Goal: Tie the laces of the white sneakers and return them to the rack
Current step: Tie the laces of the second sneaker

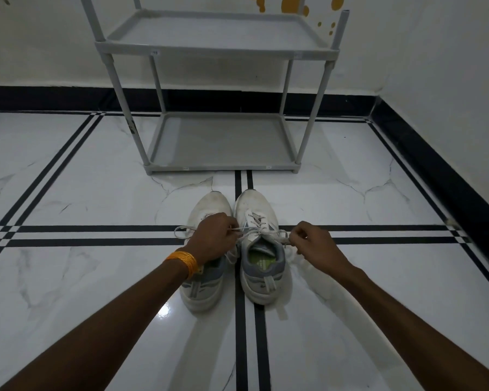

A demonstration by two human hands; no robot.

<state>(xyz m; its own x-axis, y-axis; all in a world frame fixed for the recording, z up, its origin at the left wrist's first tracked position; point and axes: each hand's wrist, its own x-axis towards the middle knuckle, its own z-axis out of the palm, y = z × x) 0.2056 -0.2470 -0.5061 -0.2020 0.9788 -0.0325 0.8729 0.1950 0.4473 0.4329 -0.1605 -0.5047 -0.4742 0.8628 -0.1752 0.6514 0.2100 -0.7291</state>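
Two white sneakers stand side by side on the floor, toes pointing at the rack. My left hand (pixel 213 238) hovers over the left sneaker (pixel 206 283) and pinches one lace end of the right sneaker (pixel 261 266). My right hand (pixel 312 244), to the right of that shoe, pinches the other lace end. The laces (pixel 261 232) stretch taut across the right sneaker's tongue between both hands. A loop of lace (pixel 181 232) from the left sneaker lies loose to the left. The grey rack (pixel 223 167) stands beyond the shoes with bare shelves.
The floor is glossy white marble tile with black stripe borders (pixel 240 334). A black skirting (pixel 435 165) runs along the white walls behind and to the right. An orange band (pixel 185 262) is on my left wrist.
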